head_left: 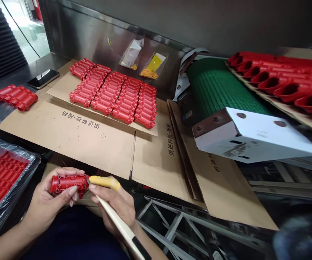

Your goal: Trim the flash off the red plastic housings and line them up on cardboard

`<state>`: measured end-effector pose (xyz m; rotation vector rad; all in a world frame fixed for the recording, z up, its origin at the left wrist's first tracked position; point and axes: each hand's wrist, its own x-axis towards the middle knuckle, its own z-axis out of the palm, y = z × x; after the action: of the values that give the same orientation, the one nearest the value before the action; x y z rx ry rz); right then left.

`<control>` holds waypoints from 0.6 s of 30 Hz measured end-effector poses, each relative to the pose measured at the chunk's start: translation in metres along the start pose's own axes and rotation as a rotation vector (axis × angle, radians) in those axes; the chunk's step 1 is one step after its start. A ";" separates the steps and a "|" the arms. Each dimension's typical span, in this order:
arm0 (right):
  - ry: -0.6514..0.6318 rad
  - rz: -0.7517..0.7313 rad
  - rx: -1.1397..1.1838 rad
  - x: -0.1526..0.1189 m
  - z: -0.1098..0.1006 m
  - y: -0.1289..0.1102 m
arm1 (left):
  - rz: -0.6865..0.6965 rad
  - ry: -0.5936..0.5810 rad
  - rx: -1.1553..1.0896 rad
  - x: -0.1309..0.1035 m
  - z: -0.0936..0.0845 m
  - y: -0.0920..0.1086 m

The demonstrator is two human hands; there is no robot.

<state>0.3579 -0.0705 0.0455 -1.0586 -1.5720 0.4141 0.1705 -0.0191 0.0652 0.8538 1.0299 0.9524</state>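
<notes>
My left hand (51, 200) is closed around a red plastic housing (70, 183), its open, ribbed inner side turned up toward me. In my right hand (116, 200) is a long cream-coloured handle (118, 222) with a black end, gripped like a pen; it looks like a trimming knife. A yellow finger cot (104, 181) covers my right index finger. The tool's tip is at the right end of the housing, and the fingers hide most of that tip. Both hands are over my lap, in front of the table edge.
Rows of red housings (104, 90) lie on a cardboard sheet (61, 86). Several more housings (15, 96) and a phone (43, 79) are at left. A lined bin (34, 159) holds red parts. Two small bags (154, 65) lie behind. A green conveyor belt (220, 86) with a white end bracket (266, 135) is at right.
</notes>
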 end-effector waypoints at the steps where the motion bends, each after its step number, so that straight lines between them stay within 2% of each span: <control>1: -0.006 -0.041 -0.017 0.000 0.001 0.000 | 0.016 0.010 0.020 -0.001 0.000 0.000; 3: -0.006 -0.085 -0.034 0.001 0.003 0.002 | 0.040 0.021 0.050 -0.002 0.000 -0.001; 11: 0.007 -0.097 -0.034 0.003 0.006 0.001 | 0.056 0.018 0.092 -0.003 -0.003 0.000; 18: -0.045 -0.027 -0.040 0.003 0.004 -0.002 | 0.062 0.026 0.103 -0.005 -0.003 -0.002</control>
<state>0.3538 -0.0677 0.0478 -1.0639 -1.6388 0.3920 0.1670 -0.0239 0.0645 0.9661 1.0871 0.9714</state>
